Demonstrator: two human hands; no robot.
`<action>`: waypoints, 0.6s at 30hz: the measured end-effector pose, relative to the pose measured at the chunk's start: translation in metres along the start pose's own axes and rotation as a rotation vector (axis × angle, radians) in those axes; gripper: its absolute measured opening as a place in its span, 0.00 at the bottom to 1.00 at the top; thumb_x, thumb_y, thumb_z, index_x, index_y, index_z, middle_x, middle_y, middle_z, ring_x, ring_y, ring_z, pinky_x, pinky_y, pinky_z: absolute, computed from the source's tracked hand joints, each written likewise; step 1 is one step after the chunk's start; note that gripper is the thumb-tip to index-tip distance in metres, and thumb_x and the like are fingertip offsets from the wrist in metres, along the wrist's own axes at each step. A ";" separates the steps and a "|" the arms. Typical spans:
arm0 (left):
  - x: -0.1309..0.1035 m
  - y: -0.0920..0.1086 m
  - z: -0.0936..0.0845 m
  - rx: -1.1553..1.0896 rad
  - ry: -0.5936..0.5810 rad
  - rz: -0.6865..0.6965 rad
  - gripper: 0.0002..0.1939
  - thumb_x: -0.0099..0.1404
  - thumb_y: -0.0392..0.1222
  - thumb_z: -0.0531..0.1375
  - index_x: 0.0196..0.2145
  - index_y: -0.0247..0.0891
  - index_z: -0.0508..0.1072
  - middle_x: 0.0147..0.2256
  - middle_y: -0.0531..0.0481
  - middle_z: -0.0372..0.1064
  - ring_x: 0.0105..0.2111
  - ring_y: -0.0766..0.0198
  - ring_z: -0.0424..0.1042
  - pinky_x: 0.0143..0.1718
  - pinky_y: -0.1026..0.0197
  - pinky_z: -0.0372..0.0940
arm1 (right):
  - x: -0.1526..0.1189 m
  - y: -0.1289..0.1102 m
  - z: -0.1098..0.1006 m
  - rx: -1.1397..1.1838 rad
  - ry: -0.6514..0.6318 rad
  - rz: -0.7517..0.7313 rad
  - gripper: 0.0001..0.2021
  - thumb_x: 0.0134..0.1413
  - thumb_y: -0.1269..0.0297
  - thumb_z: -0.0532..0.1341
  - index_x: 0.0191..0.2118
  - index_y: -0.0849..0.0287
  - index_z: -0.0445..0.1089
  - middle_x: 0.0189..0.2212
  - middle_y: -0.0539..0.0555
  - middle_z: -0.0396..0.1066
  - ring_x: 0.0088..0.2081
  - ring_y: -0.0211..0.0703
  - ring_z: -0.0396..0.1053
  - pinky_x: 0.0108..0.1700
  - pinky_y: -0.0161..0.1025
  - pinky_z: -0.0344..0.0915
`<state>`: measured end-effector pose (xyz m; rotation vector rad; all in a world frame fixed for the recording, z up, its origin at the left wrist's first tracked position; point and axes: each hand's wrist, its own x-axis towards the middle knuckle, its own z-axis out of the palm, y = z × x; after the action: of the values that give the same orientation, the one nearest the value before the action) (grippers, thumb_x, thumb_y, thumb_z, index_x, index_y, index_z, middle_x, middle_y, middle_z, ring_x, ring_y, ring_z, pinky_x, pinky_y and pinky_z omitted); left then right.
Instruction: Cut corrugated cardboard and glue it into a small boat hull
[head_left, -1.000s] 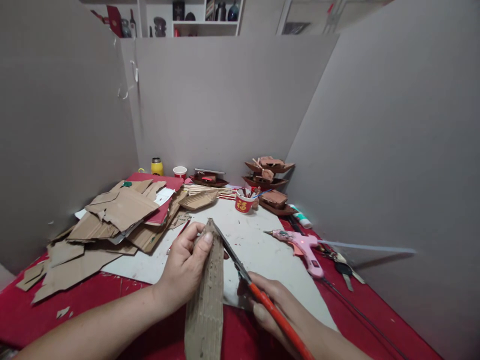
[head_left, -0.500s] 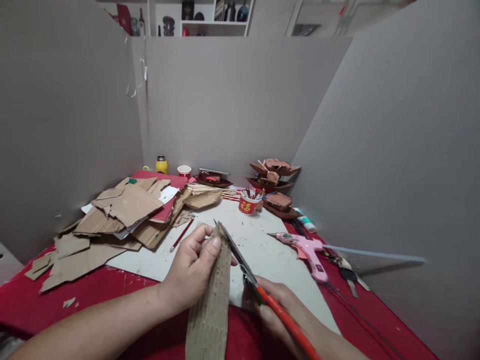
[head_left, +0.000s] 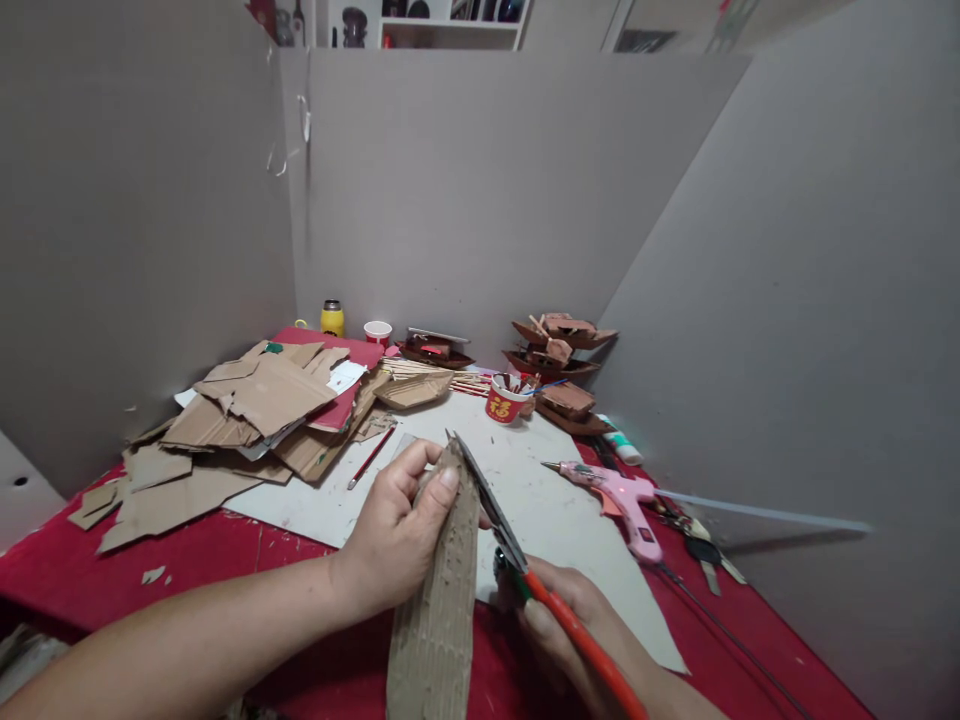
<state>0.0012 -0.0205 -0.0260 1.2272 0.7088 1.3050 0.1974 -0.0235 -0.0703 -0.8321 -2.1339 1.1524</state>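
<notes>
A long strip of corrugated cardboard (head_left: 439, 610) with a rounded tip is pinched near its top by my left hand (head_left: 397, 530), thumb in front. My right hand (head_left: 577, 610) grips scissors (head_left: 581, 640) with red-orange handles. Their dark metal blades point up and left, lying along the strip's right edge near the tip. Some fingers of my left hand are hidden behind the cardboard.
Torn cardboard (head_left: 277, 400) is piled at the left, beside a pencil (head_left: 372, 456). A red cup (head_left: 505, 400), a cardboard hull (head_left: 414, 390) and brown model boats (head_left: 562, 360) stand behind. At the right lie a pink glue gun (head_left: 626, 500) and keys (head_left: 705, 550).
The whole view has shifted slightly, so the table things appear further right. Both hands keep their holds on the cardboard strip and the scissors, with little visible change between them.
</notes>
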 end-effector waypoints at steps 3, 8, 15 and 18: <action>0.000 0.000 0.000 0.019 0.000 0.006 0.13 0.66 0.52 0.56 0.34 0.39 0.63 0.23 0.54 0.71 0.19 0.72 0.65 0.21 0.72 0.61 | 0.000 -0.001 0.002 -0.012 0.022 0.002 0.22 0.62 0.43 0.46 0.28 0.56 0.58 0.18 0.45 0.53 0.19 0.35 0.50 0.20 0.32 0.51; 0.000 0.000 0.000 0.035 0.008 0.010 0.13 0.67 0.52 0.55 0.34 0.39 0.63 0.23 0.54 0.71 0.20 0.71 0.66 0.22 0.71 0.63 | 0.000 -0.002 0.003 -0.033 0.051 0.010 0.21 0.62 0.44 0.47 0.28 0.56 0.58 0.18 0.45 0.51 0.20 0.35 0.48 0.20 0.32 0.50; -0.001 0.000 0.000 0.049 0.006 0.007 0.12 0.67 0.52 0.55 0.34 0.40 0.64 0.24 0.54 0.71 0.20 0.71 0.65 0.22 0.71 0.63 | -0.002 -0.002 0.005 -0.035 0.084 0.044 0.20 0.61 0.47 0.49 0.27 0.56 0.58 0.20 0.45 0.50 0.22 0.36 0.46 0.23 0.33 0.51; 0.000 0.000 0.000 0.042 0.009 0.006 0.13 0.67 0.52 0.55 0.34 0.39 0.63 0.23 0.54 0.71 0.20 0.71 0.65 0.22 0.71 0.62 | -0.002 -0.002 0.006 -0.038 0.111 0.067 0.20 0.61 0.46 0.50 0.26 0.56 0.57 0.21 0.46 0.50 0.23 0.37 0.47 0.24 0.34 0.52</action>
<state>0.0009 -0.0210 -0.0258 1.2593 0.7423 1.3071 0.1945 -0.0292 -0.0714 -0.9684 -2.0572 1.0762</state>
